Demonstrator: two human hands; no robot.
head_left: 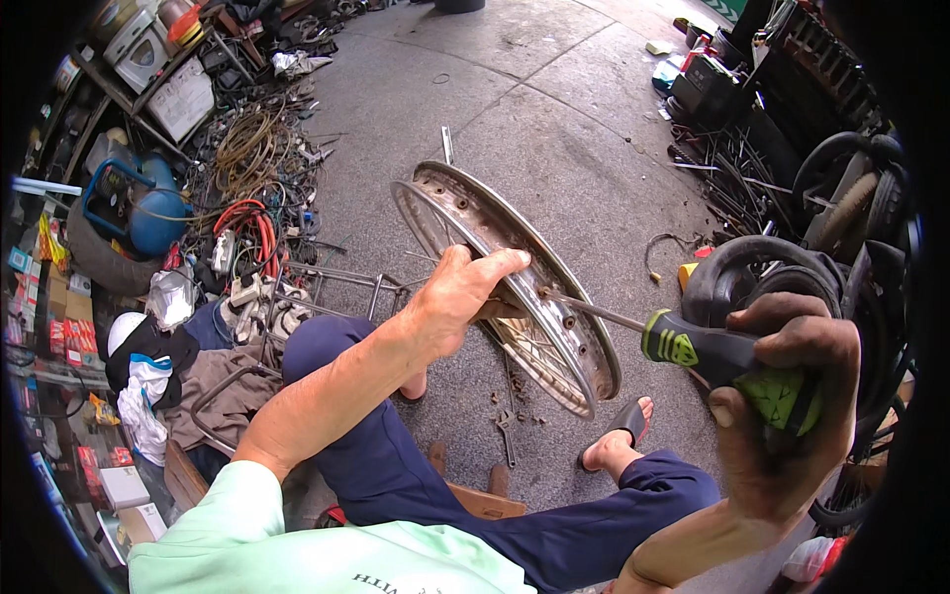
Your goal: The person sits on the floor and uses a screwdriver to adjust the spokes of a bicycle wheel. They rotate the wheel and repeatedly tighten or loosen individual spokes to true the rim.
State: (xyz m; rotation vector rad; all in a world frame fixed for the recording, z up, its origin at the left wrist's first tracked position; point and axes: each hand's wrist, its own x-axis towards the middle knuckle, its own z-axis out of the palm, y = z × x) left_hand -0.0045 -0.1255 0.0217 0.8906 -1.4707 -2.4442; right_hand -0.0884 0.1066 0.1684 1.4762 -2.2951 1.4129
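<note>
A metal spoked wheel rim (500, 230) stands tilted between my legs, bare of any tyre, with a row of spoke nipples along its inner channel. My left hand (450, 297) is closed around the near side of the rim, thumb laid over its edge. In my right hand (792, 396) is a screwdriver (683, 342) with a thick black and green handle, gripped from the handle's end. Its shaft points left, and the tip meets the rim channel at one of the nipples. The hub is mostly hidden behind my left hand and the rim.
A wrench (508, 441) and several small parts lie on the floor below the wheel. Tangled cables (247, 148), a blue tank (156, 213) and a metal frame (341, 287) crowd the left. Black tyres (767, 262) and a rod pile (732, 178) stand on the right.
</note>
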